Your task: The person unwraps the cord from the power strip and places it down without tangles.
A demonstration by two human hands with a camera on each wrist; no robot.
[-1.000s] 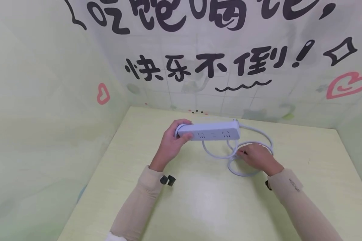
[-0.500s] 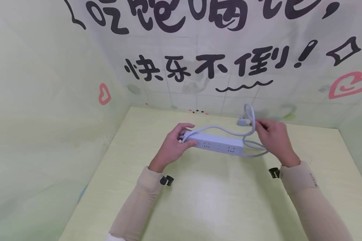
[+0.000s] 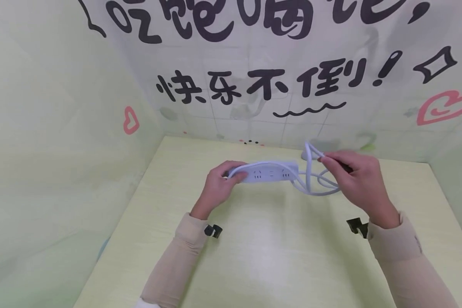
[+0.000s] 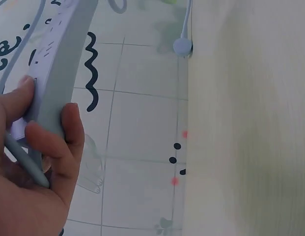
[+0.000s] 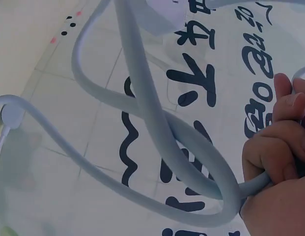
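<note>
My left hand [image 3: 219, 184] grips the left end of a white power strip [image 3: 271, 174], thumb on the socket face and fingers behind. The strip is held up over the table, its sockets facing me. Its white cable [image 5: 147, 98] bends round the gripped end, passes along the top of the strip and hangs in loops at the right. My right hand [image 3: 356, 177] holds the cable with curled fingers, right of the strip. The cable's plug [image 4: 182, 47] is at the table's back edge by the wall, partly hidden in the head view.
A pale wooden-looking table [image 3: 254, 256] lies beneath both hands. Behind it stands a white sheet wall [image 3: 238, 119] with black lettering, and pale side walls [image 3: 61, 171] close off left and right. Small black cameras [image 3: 358, 227] sit at the wrists.
My right hand has risen from low among the loops to the strip's right, drawing cable up and across the strip. My left hand keeps its hold while the strip's angle shifts slightly.
</note>
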